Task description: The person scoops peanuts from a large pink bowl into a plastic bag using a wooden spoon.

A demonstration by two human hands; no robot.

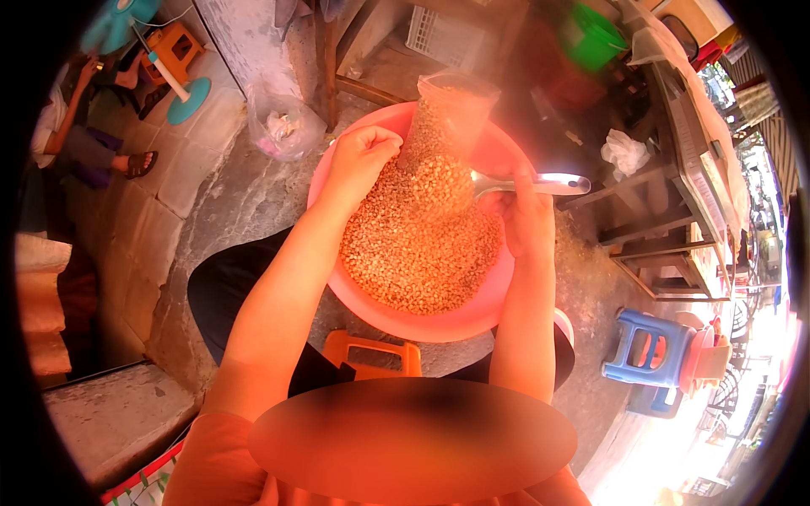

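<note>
A pink basin (460, 327) full of small golden-brown grains (405, 270) stands between my knees. On the grains, toward the far side, is a clear plastic bag (460, 105), partly filled with the same grains. My left hand (364, 160) is closed, its fingertips pinched together at the bag's left edge. Over the basin's right side, my right hand (527, 219) grips a shiny metal spoon (561, 183). Its handle points right past the rim, and its other end meets the grains by the bag.
An orange stool (371, 354) is at the basin's near side. A plastic bag of crumpled stuff (287, 131) lies left of the basin. To the right are a wooden table (675, 169) and a blue stool (645, 350). A person's sandaled foot (139, 163) and a fan (187, 101) are far left.
</note>
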